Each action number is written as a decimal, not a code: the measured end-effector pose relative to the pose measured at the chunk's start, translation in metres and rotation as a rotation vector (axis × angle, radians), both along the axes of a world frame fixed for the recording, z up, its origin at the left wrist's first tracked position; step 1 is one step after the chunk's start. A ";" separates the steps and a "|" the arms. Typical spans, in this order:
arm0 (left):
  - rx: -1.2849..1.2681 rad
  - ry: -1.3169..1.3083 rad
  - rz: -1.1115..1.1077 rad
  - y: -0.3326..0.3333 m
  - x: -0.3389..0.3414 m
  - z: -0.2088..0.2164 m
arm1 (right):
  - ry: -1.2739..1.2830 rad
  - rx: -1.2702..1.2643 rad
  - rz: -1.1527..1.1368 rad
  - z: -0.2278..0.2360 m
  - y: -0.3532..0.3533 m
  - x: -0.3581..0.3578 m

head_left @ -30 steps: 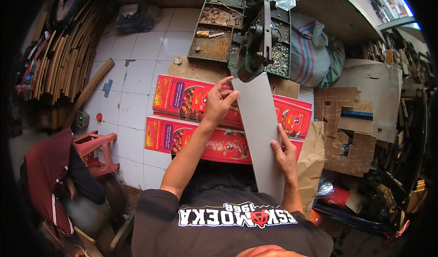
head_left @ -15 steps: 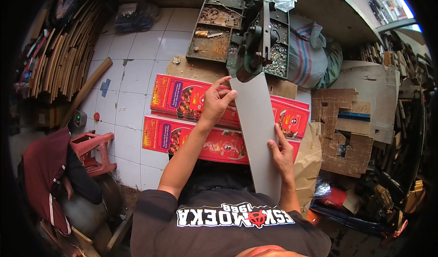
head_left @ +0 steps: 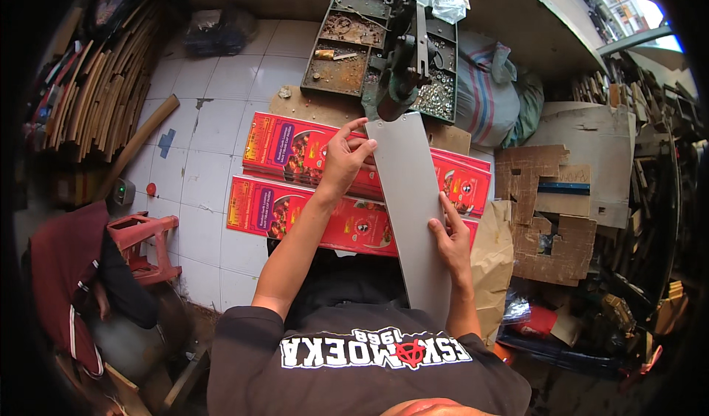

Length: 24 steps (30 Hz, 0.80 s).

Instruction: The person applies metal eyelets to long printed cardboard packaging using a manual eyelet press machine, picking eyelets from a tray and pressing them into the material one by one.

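Note:
A long, flat grey panel (head_left: 413, 194) slopes from my lap up to a dark green, hand-operated press (head_left: 401, 76). Its far end lies under or against the press head; the exact contact point is hidden. At the far left edge my left hand (head_left: 342, 166) holds the panel, thumb on top, index finger stretched toward the press. My right hand (head_left: 452, 242) grips the right edge closer to me, with the thumb lying over the face. Beneath the panel are two stacks of red printed panels, a farther stack (head_left: 284, 150) and a nearer stack (head_left: 340, 220).
Behind the press sits a compartment tray (head_left: 336, 76) of small metal parts. Brown paper (head_left: 489, 268) and cut cardboard (head_left: 528, 194) lie to the right. A red stool (head_left: 148, 246) and another person's sleeve (head_left: 70, 261) are at left. Upright boards (head_left: 103, 83) lean beyond.
The whole view has shifted slightly, so everything appears a little farther left. Both hands keep their hold, and the panel stays at the press.

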<state>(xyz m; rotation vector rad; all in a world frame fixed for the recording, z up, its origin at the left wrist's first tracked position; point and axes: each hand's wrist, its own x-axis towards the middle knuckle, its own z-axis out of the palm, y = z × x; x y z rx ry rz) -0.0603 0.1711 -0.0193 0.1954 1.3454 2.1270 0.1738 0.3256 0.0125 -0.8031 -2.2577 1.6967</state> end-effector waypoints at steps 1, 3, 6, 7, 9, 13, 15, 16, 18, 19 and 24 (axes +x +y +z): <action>0.014 0.002 0.000 -0.002 0.005 0.004 | -0.008 -0.049 0.007 0.002 0.001 0.006; 0.035 -0.001 -0.002 -0.010 0.015 0.015 | -0.014 -0.197 0.027 0.011 0.000 0.013; 0.064 0.020 0.004 -0.038 0.033 0.042 | -0.027 -0.500 0.141 0.024 -0.006 0.030; 0.084 0.027 0.008 -0.044 0.037 0.050 | -0.037 -0.586 0.224 0.020 0.001 0.043; 0.235 0.016 -0.014 -0.052 0.038 0.055 | -0.040 -0.763 0.486 0.008 0.014 0.062; 0.452 0.027 -0.044 -0.058 0.037 0.058 | 0.008 -1.034 0.859 0.023 -0.018 0.054; 0.502 0.071 -0.026 -0.058 0.035 0.059 | 0.012 -0.982 0.853 0.040 -0.036 0.042; 0.435 0.108 0.024 -0.059 0.034 0.062 | -0.005 -0.883 0.839 0.044 -0.037 0.040; 0.300 0.182 0.117 -0.061 0.032 0.069 | -0.041 -0.671 0.762 0.047 -0.034 0.038; 0.290 0.181 0.138 -0.065 0.031 0.072 | -0.049 -0.509 0.618 0.050 -0.035 0.042; 0.444 0.088 0.083 -0.101 0.040 0.091 | 0.089 0.695 0.357 0.095 -0.025 0.022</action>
